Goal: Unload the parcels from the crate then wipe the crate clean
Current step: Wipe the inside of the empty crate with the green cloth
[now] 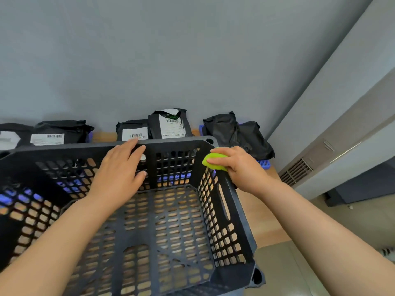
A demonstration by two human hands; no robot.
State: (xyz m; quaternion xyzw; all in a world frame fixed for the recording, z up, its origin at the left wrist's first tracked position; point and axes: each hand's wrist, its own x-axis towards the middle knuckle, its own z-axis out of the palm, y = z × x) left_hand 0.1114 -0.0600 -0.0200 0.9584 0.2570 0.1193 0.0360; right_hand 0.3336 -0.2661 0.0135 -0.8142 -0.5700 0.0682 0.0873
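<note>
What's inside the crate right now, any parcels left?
None in view: the crate shows only its bare lattice floor, with the left hand against the far wall. The left forearm hides part of the floor; the near-left corner is out of frame.

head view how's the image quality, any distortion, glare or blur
Head view: wide-angle bending bows the crate along its rim. The light is soft and even with no glare, only a faint shadow on the wall behind the parcels. The parcel labels are too soft to read. The left hand and the right hand gripping the green cloth look fairly sharp.
</note>
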